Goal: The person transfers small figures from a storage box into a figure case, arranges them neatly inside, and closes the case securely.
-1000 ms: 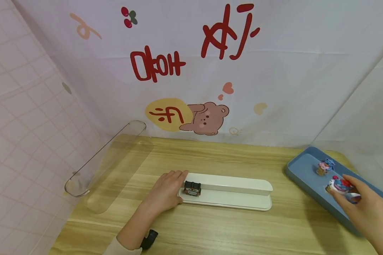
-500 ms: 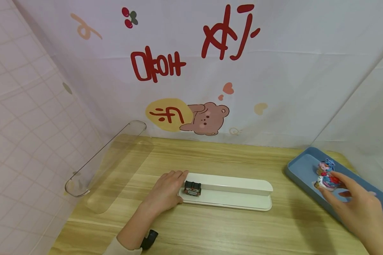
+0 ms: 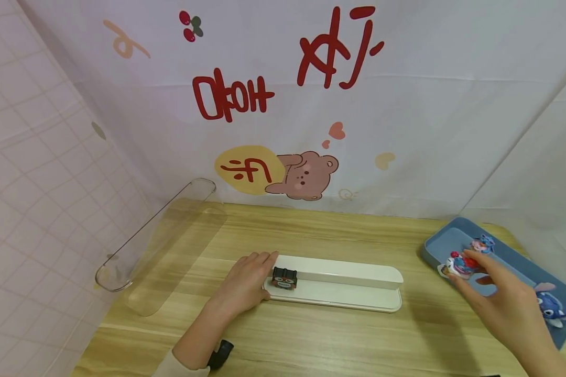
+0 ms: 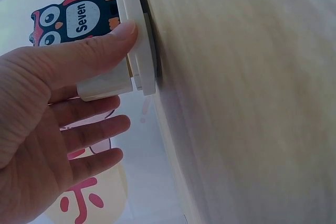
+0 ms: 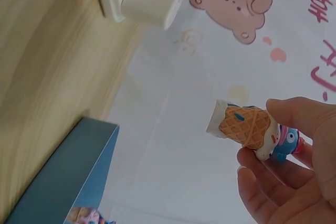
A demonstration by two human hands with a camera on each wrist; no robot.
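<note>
My right hand [image 3: 507, 306] pinches a small ice cream cone figurine [image 3: 458, 264] over the left edge of the blue tray [image 3: 454, 236]. In the right wrist view, the figurine's waffle cone [image 5: 245, 125] points away from the fingers, a blue character at its other end. My left hand [image 3: 247, 281] grips the left end of a white two-step display stand [image 3: 339, 298], thumb at the front edge and fingers behind. Close by that thumb, a black owl figurine [image 3: 284, 278] stands on the lower step; "Seven" is readable on its belly [image 4: 83, 18] in the left wrist view.
Inside the tray are a pink-and-blue figurine [image 3: 482, 243] and a blue big-eared figurine [image 3: 550, 308]. A clear plastic cover [image 3: 174, 251] lies on the table at the left. Beside the left forearm sits a black curved object [image 3: 220, 354]. A white printed cloth [image 3: 405, 131] hangs behind.
My right hand has carried the ice cream cone figurine leftward across the tray, uncovering the blue big-eared figurine. The left hand, stand and owl figurine have kept their places.
</note>
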